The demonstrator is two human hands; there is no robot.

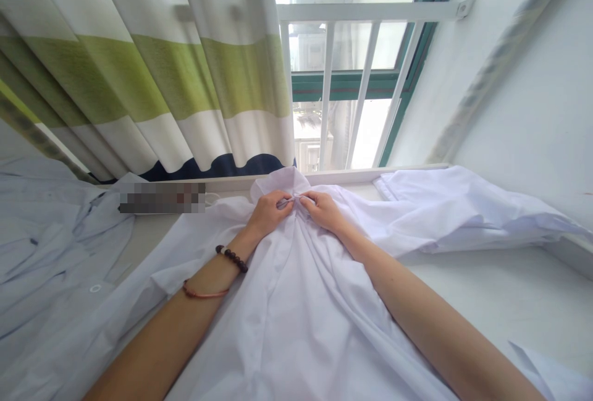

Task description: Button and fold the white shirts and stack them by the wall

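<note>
A white shirt (306, 302) lies spread in front of me, its collar (281, 181) at the far end and its sleeves reaching out to both sides. Just below the collar, my left hand (272, 208) pinches the front of the shirt between thumb and fingers. Close beside it, my right hand (320, 208) pinches the same spot from the other side, the fingertips nearly meeting. Folds run down the cloth from there. Any button between the fingers is too small to make out. A dark bead bracelet (233, 257) and a reddish band (206, 291) circle my left wrist and forearm.
More white garments (41, 253) are heaped at the left, near a blurred-out rectangular item (162, 198). Folded white cloth (482, 203) lies at the right on the pale surface (500, 290). Behind are a striped curtain (152, 73), a white railing (365, 12) and a window.
</note>
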